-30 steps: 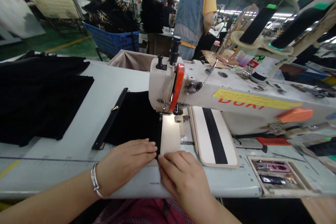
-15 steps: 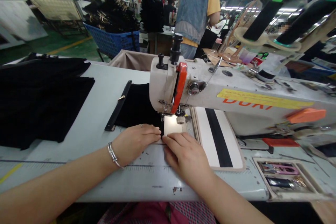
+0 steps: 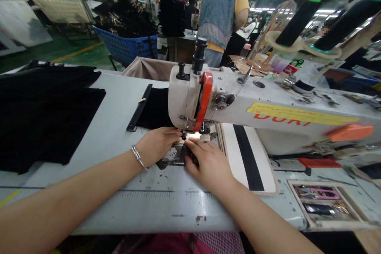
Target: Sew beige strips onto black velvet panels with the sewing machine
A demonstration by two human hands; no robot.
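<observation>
A black fabric piece [image 3: 157,108] with a dark zipper-like strip [image 3: 139,108] along its far left edge lies under the head of a white sewing machine [image 3: 182,97]. My left hand [image 3: 157,145] rests palm down on the near edge of this fabric, fingers stretched out beside the needle area. On the other side of the presser foot [image 3: 185,134], my right hand [image 3: 210,162] lies with its fingers forward and its thumb apart. Its fingertips are at the lit needle area. What lies directly under both sets of fingertips is hidden.
More black fabric pieces [image 3: 50,119] lie on the table at left. A tool tray [image 3: 327,219] is at right. Behind stand a blue basket [image 3: 127,49] of black pieces and a person in a denim vest [image 3: 218,12]. Thread spools [image 3: 299,20] rise at upper right.
The black fabric has slid away from me, further under the machine head. Both hands have moved forward with it, and a worn metal plate now shows between them.
</observation>
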